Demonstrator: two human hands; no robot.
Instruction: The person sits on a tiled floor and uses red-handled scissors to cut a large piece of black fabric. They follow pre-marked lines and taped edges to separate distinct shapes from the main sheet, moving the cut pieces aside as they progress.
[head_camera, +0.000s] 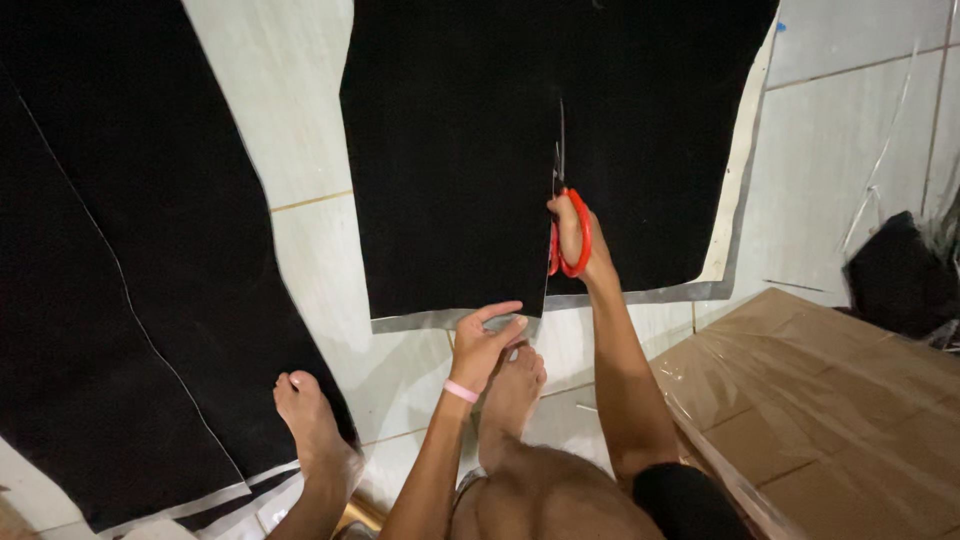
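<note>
A sheet of black fabric (460, 170) lies flat on the pale tiled floor, with a grey backing strip showing along its near and right edges. A straight slit runs up into it from the near edge. Red-handled scissors (566, 215) stand in that slit, blades pointing away, handles toward the person. The near edge beside the slit is pinched and slightly lifted.

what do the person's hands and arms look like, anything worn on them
Both arms are bare, with no sleeves reaching the forearms or elbows. The left hand has a thin pink band around its wrist. The right hand shows no band, watch or glove. No rings can be made out on either hand, though the fingers are too small to be sure.
</note>
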